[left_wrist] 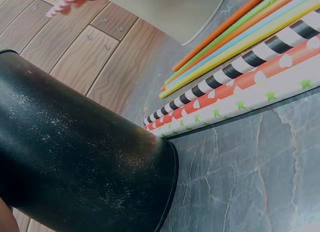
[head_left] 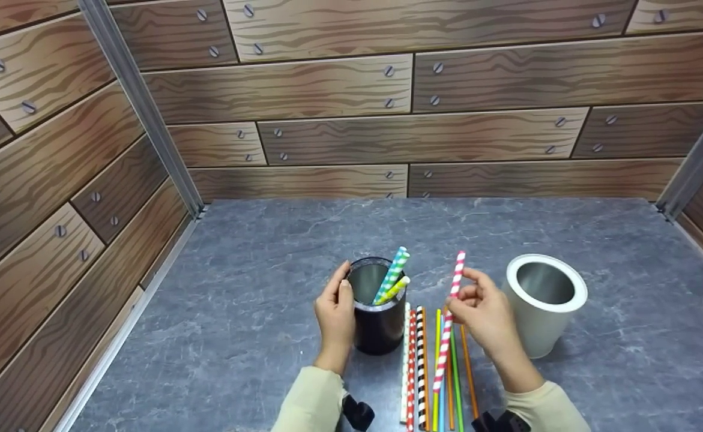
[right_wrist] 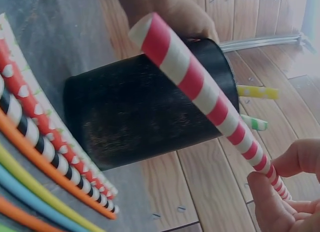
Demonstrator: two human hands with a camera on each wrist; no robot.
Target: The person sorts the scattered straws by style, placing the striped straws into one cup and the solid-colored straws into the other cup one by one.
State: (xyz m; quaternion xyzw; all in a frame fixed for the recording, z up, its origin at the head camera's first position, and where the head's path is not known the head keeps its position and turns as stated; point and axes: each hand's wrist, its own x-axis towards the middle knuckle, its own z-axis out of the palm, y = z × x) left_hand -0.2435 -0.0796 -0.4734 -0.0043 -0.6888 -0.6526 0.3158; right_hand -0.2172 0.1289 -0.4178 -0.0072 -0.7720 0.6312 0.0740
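My right hand (head_left: 486, 312) pinches a pink-and-white striped paper straw (head_left: 445, 342) between thumb and fingers, tilted above the loose straws. In the right wrist view the same straw (right_wrist: 200, 91) slants in front of the black cup (right_wrist: 150, 101). My left hand (head_left: 336, 321) holds the upright black cup (head_left: 381, 330) by its left side, thumb near the rim. Standing in that cup are a blue-and-white straw (head_left: 397, 264), a green-and-white straw (head_left: 400, 270) and a yellow dotted straw (head_left: 394, 289). The left wrist view shows mostly the cup's dark wall (left_wrist: 90, 147).
Several loose straws lie side by side between the hands, among them a black-and-white striped straw (head_left: 421, 366), a red straw with white hearts (head_left: 411, 372) and a green straw (head_left: 456, 384). A white cup (head_left: 528, 324) stands right of my right hand. Wood-patterned walls (head_left: 327, 90) enclose the grey tabletop (head_left: 255, 288).
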